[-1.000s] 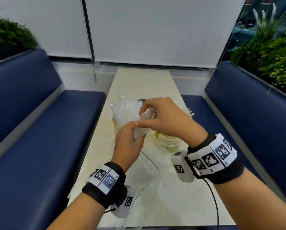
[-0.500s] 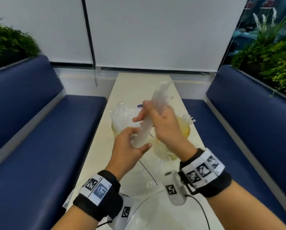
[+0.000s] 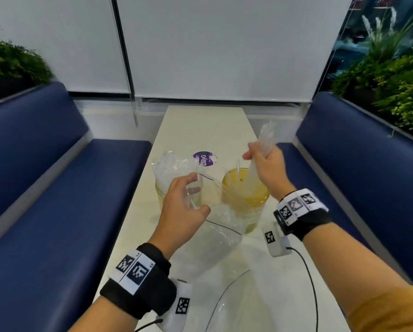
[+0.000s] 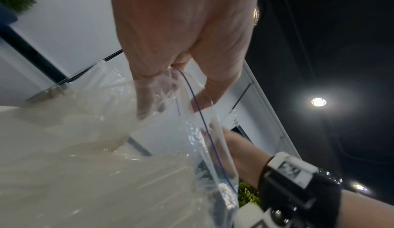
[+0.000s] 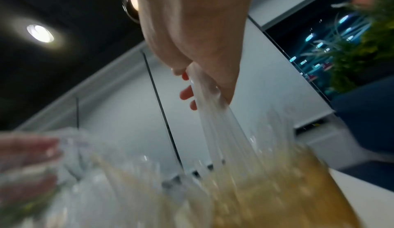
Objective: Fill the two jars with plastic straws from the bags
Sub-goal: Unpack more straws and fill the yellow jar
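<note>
Two jars stand side by side on the table (image 3: 224, 130): the left jar (image 3: 161, 191) is packed with straws, and the right jar (image 3: 255, 200) has a straw bundle (image 3: 253, 173) reaching into it from above. A bag (image 3: 215, 226) lies in front of the jars, and a sticker (image 3: 205, 158) lies on the table behind them. Benches run along both sides of the table.

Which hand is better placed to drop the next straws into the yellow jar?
Right. The right hand already grips a bundle of straws whose lower ends reach into the yellow jar. The left hand is busy holding the clear bag by its mouth beside that jar.
</note>
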Demonstrator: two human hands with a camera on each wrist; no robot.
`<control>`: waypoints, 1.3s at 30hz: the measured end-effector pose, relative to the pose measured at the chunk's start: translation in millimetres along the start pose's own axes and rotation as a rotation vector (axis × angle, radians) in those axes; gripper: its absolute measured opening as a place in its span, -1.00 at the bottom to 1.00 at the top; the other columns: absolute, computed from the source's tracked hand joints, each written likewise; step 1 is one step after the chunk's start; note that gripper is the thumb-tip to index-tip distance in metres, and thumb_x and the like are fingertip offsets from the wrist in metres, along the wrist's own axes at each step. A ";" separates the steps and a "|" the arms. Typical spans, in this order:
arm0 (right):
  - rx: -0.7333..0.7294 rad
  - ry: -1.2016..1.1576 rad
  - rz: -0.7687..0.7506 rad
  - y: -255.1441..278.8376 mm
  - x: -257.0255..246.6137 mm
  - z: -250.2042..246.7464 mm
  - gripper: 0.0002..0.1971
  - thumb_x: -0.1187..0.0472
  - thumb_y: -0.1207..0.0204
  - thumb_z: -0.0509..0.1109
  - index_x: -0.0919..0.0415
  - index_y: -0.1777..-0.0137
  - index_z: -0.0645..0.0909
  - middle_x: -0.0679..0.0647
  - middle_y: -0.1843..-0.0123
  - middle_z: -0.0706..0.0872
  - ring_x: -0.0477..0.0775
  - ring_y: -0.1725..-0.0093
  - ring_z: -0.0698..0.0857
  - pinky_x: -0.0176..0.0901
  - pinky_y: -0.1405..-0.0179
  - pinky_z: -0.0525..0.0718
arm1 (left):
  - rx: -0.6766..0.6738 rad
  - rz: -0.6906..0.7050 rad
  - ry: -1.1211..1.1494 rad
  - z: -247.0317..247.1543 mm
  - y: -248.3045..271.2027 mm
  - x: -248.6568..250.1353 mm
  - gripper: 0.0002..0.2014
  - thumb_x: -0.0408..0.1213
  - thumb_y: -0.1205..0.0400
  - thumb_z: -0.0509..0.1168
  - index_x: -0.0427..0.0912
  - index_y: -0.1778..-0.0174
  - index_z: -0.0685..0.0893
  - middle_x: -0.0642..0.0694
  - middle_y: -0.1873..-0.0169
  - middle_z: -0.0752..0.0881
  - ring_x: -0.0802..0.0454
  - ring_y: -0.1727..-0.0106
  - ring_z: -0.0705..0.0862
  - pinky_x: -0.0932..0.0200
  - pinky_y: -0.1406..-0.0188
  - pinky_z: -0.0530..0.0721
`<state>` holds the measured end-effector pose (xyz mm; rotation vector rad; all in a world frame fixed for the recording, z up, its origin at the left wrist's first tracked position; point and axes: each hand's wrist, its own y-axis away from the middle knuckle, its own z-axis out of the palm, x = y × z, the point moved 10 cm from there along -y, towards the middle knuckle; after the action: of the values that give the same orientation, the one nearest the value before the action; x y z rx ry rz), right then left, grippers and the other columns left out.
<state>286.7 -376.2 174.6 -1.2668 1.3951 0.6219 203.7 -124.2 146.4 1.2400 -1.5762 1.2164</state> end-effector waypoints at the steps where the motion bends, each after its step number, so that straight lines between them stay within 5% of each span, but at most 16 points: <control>1: -0.026 0.020 0.056 1.9 18.6 7.4 -0.65 -0.05 -0.69 0.37 0.26 -0.01 0.75 -0.08 0.17 0.82 -0.26 0.14 0.77 -0.07 -0.06 0.71 | 0.002 0.005 -0.007 -0.4 -0.1 1.3 -0.33 -0.52 -0.50 0.48 0.01 -0.50 0.49 0.12 -0.39 0.52 0.31 -0.33 0.63 -0.02 -0.28 0.75; 4: -0.041 0.091 0.160 8.4 49.6 14.1 -0.71 0.03 -0.47 0.63 0.12 -0.08 0.69 -0.12 0.18 0.72 -0.08 0.11 0.71 -0.08 0.03 0.67 | 0.001 0.008 -0.007 -2.6 0.6 2.2 -0.30 -0.54 -0.51 0.46 0.01 -0.53 0.46 0.15 -0.38 0.50 0.36 -0.35 0.61 0.00 -0.32 0.74; 6: -0.012 0.021 0.118 7.5 49.4 9.6 -0.08 0.14 -0.29 0.76 0.07 -0.62 0.37 -0.04 -0.16 0.70 -0.04 -0.20 0.68 -0.11 -0.24 0.61 | 0.002 0.002 0.000 -4.0 1.1 1.3 -0.30 -0.54 -0.52 0.45 0.03 -0.54 0.45 0.17 -0.38 0.50 0.36 -0.36 0.60 0.00 -0.34 0.72; 8: 0.036 -0.049 0.034 4.5 39.7 2.6 0.22 0.13 -0.19 0.81 -0.07 -0.74 0.07 0.04 -0.39 0.62 -0.02 -0.40 0.59 -0.14 -0.39 0.50 | -0.001 0.006 0.005 -4.5 1.1 1.3 -0.29 -0.55 -0.52 0.45 0.03 -0.55 0.45 0.18 -0.39 0.49 0.36 -0.37 0.60 0.02 -0.35 0.72; 10: 0.102 0.028 -0.073 6.2 14.5 -5.7 0.14 -0.03 -0.21 0.78 -0.13 -0.71 0.13 0.00 -0.43 0.59 -0.06 -0.43 0.55 -0.21 -0.39 0.49 | -0.003 0.017 0.016 -3.6 0.9 2.3 -0.29 -0.56 -0.52 0.45 0.02 -0.55 0.44 0.18 -0.39 0.49 0.34 -0.38 0.60 0.07 -0.33 0.71; 13: 0.241 0.117 -0.351 30.6 -51.0 -17.0 -0.45 -0.03 -0.45 0.62 0.06 -0.39 0.57 -0.01 -0.07 0.75 -0.10 -0.02 0.70 -0.27 0.01 0.67 | -0.011 0.022 0.029 0.4 0.7 2.3 -0.28 -0.58 -0.51 0.44 0.01 -0.56 0.43 0.20 -0.37 0.47 0.31 -0.41 0.58 0.34 -0.22 0.67; 15: 0.042 0.146 -0.481 49.1 -83.8 8.9 -0.80 0.05 -0.58 0.52 0.19 -0.02 0.75 0.03 0.34 0.77 -0.02 0.38 0.73 -0.03 0.32 0.73 | -0.015 0.029 0.058 3.5 0.2 1.7 -0.27 -0.62 -0.50 0.41 -0.04 -0.56 0.43 0.16 -0.40 0.47 0.25 -0.43 0.59 0.42 -0.21 0.65; 16: -0.155 0.239 -0.466 59.6 -85.3 35.2 -0.78 0.05 -0.61 0.47 0.20 0.11 0.78 0.04 0.44 0.76 0.04 0.46 0.71 0.04 0.36 0.72 | -0.019 0.034 0.068 5.1 0.1 1.0 -0.27 -0.63 -0.50 0.40 -0.06 -0.56 0.43 0.14 -0.41 0.47 0.24 -0.43 0.59 0.39 -0.25 0.65; 19: -0.647 0.813 -0.468 101.8 -53.2 103.5 -0.75 -0.08 -0.59 0.40 0.04 0.00 0.82 -0.02 0.08 0.84 0.06 0.04 0.76 0.04 0.04 0.74 | -0.025 0.050 0.066 8.1 -0.1 -0.2 -0.26 -0.62 -0.50 0.42 -0.06 -0.58 0.41 0.13 -0.44 0.46 0.25 -0.44 0.58 0.40 -0.26 0.64; 22: -0.820 1.203 -0.438 121.7 -19.8 123.8 -0.46 -0.29 -0.58 0.32 -0.02 -0.45 0.59 0.07 -0.24 0.73 0.15 -0.28 0.63 0.06 -0.12 0.63 | -0.037 0.050 0.051 9.0 0.9 -1.1 -0.24 -0.65 -0.49 0.37 -0.07 -0.59 0.40 0.13 -0.44 0.45 0.23 -0.46 0.56 0.44 -0.24 0.64; 24: -0.868 1.318 -0.386 122.2 -8.7 126.3 -0.39 -0.33 -0.58 0.29 0.00 -0.51 0.51 0.14 -0.26 0.70 0.22 -0.33 0.61 0.07 -0.12 0.57 | -0.051 0.047 0.031 10.5 3.2 -2.3 -0.24 -0.64 -0.48 0.38 -0.06 -0.59 0.40 0.14 -0.44 0.44 0.23 -0.47 0.55 0.43 -0.23 0.62; 27: -0.909 1.348 -0.359 122.1 -4.5 130.1 -0.50 -0.20 -0.67 0.28 -0.04 -0.54 0.50 0.18 -0.30 0.67 0.26 -0.36 0.57 0.04 -0.11 0.52 | -0.048 0.059 0.018 11.0 6.0 -3.5 -0.24 -0.62 -0.49 0.40 -0.06 -0.59 0.40 0.13 -0.43 0.44 0.22 -0.46 0.55 0.53 -0.07 0.61; 31: -0.917 1.280 -0.324 121.1 -5.9 130.7 -0.58 -0.04 -0.70 0.30 -0.06 -0.54 0.50 0.16 -0.31 0.62 0.28 -0.32 0.62 0.01 -0.01 0.50 | -0.043 0.059 0.013 7.8 7.5 -4.1 -0.24 -0.57 -0.50 0.44 -0.06 -0.60 0.39 0.10 -0.43 0.44 0.20 -0.44 0.56 0.34 -0.26 0.62; 33: -0.908 1.225 -0.321 119.7 -12.6 129.6 -0.59 0.04 -0.71 0.31 -0.04 -0.55 0.52 0.14 -0.32 0.60 0.27 -0.27 0.66 -0.01 0.03 0.52 | -0.052 0.064 0.003 8.1 7.9 -2.0 -0.24 -0.54 -0.51 0.47 -0.08 -0.61 0.38 0.08 -0.44 0.44 0.17 -0.43 0.57 0.45 -0.17 0.64; 36: -0.878 1.144 -0.298 116.0 -23.6 124.5 -0.59 0.11 -0.70 0.34 0.00 -0.55 0.56 0.11 -0.37 0.58 0.23 -0.31 0.65 0.00 -0.13 0.58 | -0.062 0.065 0.000 9.3 7.1 1.4 -0.24 -0.50 -0.50 0.51 -0.13 -0.62 0.37 0.03 -0.45 0.44 0.15 -0.41 0.56 0.54 -0.05 0.62; 39: -0.869 1.065 -0.218 112.2 -32.4 114.6 -0.58 0.11 -0.68 0.39 0.04 -0.54 0.58 0.12 -0.43 0.56 0.19 -0.40 0.61 0.00 -0.35 0.57 | -0.073 0.065 -0.051 10.2 6.7 1.6 -0.21 -0.46 -0.46 0.55 -0.09 -0.60 0.39 0.03 -0.43 0.47 0.17 -0.42 0.52 0.35 -0.28 0.56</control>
<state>220.0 -230.0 143.3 -2.6631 1.8299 0.3901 196.7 -133.9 144.0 1.1897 -1.6950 1.1657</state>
